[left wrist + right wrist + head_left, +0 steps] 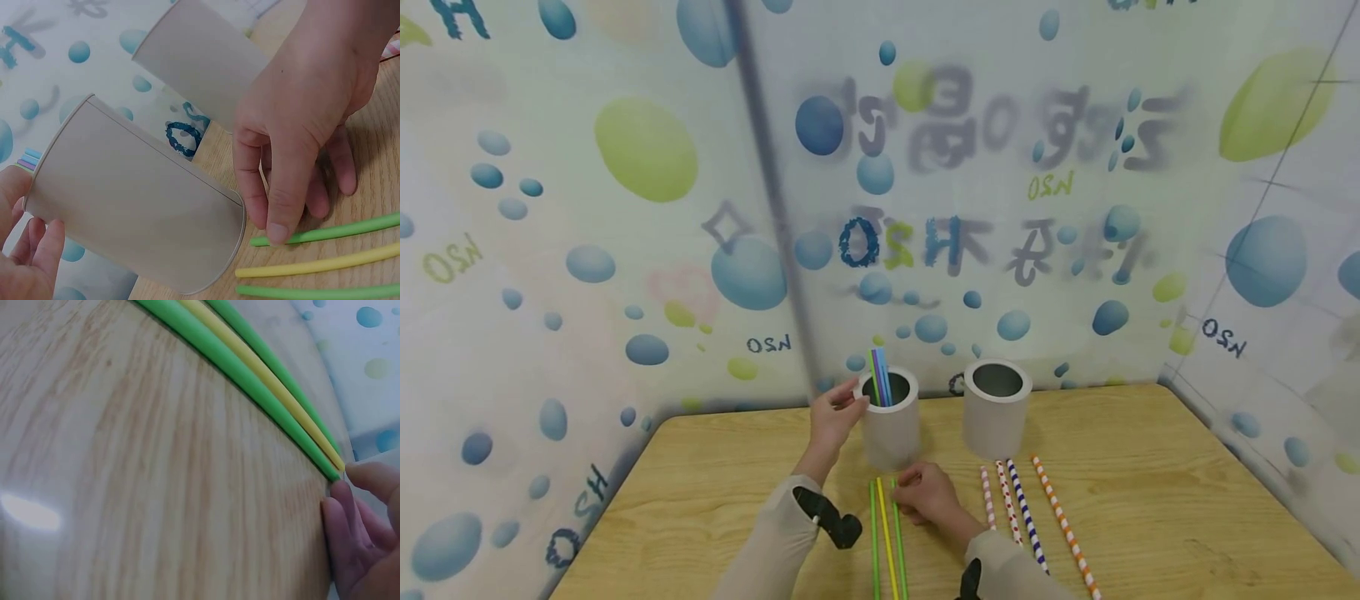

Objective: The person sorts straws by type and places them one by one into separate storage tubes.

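Note:
My left hand (835, 421) grips the rim of a pale grey cylindrical cup (891, 433) at its left side. Several plain straws (880, 379), green, purple and blue, stand in this cup, leaning left. In front of the cup, two green straws and a yellow straw (886, 525) lie on the table. My right hand (928, 496) pinches the far end of the rightmost green straw (900, 542) between thumb and index finger. In the left wrist view, that thumb lies over the tip of the green straw (344, 231), which still rests on the wood.
A second grey cup (996, 425) stands to the right, its dark inside showing no straws. Several striped paper straws (1066, 529) in pink, red, blue and orange lie in front of it. A patterned curtain (925, 317) rises behind the wooden table (700, 492).

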